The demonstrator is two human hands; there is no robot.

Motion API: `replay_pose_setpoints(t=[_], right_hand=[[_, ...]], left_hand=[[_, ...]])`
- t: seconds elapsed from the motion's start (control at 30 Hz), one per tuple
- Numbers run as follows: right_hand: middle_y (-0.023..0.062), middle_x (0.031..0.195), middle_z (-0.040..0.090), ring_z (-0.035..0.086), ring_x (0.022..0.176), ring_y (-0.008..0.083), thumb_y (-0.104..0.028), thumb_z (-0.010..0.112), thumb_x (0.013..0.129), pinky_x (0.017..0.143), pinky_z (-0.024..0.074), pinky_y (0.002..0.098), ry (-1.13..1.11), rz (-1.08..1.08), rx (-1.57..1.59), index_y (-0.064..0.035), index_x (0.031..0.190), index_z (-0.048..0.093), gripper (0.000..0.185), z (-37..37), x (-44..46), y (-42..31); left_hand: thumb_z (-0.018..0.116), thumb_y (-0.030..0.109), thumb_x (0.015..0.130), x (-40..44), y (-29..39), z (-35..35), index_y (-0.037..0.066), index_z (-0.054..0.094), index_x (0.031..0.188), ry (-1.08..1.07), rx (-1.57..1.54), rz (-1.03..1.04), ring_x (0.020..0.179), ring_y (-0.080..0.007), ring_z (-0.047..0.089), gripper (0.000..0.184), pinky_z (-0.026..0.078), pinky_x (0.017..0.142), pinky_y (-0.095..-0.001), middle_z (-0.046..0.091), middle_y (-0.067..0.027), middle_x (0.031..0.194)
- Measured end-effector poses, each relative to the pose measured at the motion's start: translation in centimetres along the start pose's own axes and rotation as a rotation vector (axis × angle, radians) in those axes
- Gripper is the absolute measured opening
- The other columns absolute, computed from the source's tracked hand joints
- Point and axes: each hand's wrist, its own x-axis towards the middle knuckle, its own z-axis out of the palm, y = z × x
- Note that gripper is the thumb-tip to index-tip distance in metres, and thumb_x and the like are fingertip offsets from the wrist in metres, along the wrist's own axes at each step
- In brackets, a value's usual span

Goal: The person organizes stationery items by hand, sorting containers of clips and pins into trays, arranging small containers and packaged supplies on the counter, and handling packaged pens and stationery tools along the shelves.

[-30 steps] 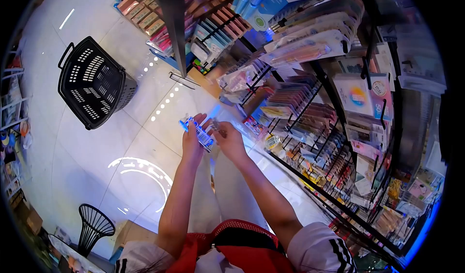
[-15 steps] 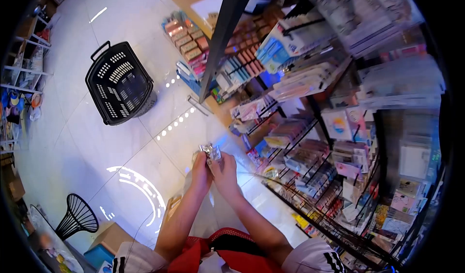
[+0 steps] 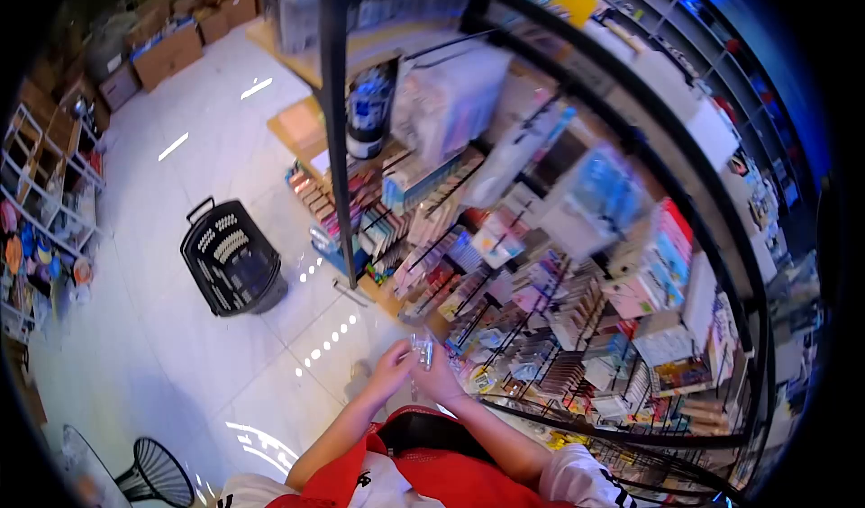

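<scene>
A small, shiny, clear-and-silver packet (image 3: 422,349) is held up in front of my body; what is inside is too small to make out. My left hand (image 3: 393,367) is closed, its fingers pinching the packet's left side. On the other side my right hand (image 3: 438,378) is closed on the packet too, and partly covers it. Both hands are close together beside the lower front of a wire display rack (image 3: 541,301) hung with many small packaged goods.
A black shopping basket (image 3: 236,260) stands on the pale tiled floor (image 3: 171,346) to the left. A black wire stool-like piece (image 3: 158,472) is at lower left. Cardboard boxes (image 3: 168,56) are stacked at the back. The rack's dark frame (image 3: 337,148) rises on the right.
My view has tilted up, showing more of the rack and the boxes behind. The hands appear lower and further right, still holding the packet together.
</scene>
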Motion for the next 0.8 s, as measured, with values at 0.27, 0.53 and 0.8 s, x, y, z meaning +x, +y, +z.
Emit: replay_pose_setpoints(t=[0.27, 0.53, 0.8], right_hand=[[0.0074, 0.08, 0.057, 0.055, 0.066, 0.0135, -0.022, 0.06, 0.084, 0.059, 0.0439, 0.0265, -0.128, -0.031, 0.037, -0.0019, 0.116, 0.043, 0.041, -7.1, -6.7, -6.0], [-0.0018, 0.077, 0.056, 0.05, 0.065, 0.0053, -0.016, 0.053, 0.09, 0.054, 0.0398, 0.0207, 0.08, -0.107, 0.387, -0.0045, 0.103, 0.052, 0.018, -6.0, -7.3, -0.6], [0.0042, 0.095, 0.059, 0.059, 0.082, 0.0122, -0.017, 0.047, 0.094, 0.072, 0.0488, 0.0275, 0.089, -0.065, 0.86, -0.0031, 0.111, 0.049, 0.022, 0.0, -3.6, -3.8]], left_hand=[[0.06, 0.012, 0.085, -1.1, 3.5, 3.9, -0.002, 0.056, 0.108, -0.201, 0.198, 0.133, 0.1, -0.0142, 0.053, 0.027, 0.043, 0.088, -0.028, 0.056, -0.006, 0.107], [0.046, 0.028, 0.095, -1.0, 2.7, 7.1, 0.003, 0.042, 0.125, -0.258, -0.021, -0.113, 0.1, -0.01, 0.05, 0.039, 0.043, 0.085, -0.0252, 0.052, -0.0036, 0.11], [0.052, 0.025, 0.091, -0.1, 6.1, 0.7, 0.004, 0.052, 0.115, -0.182, 0.184, 0.047, 0.085, -0.008, 0.053, 0.032, 0.045, 0.073, -0.024, 0.058, -0.0021, 0.093]])
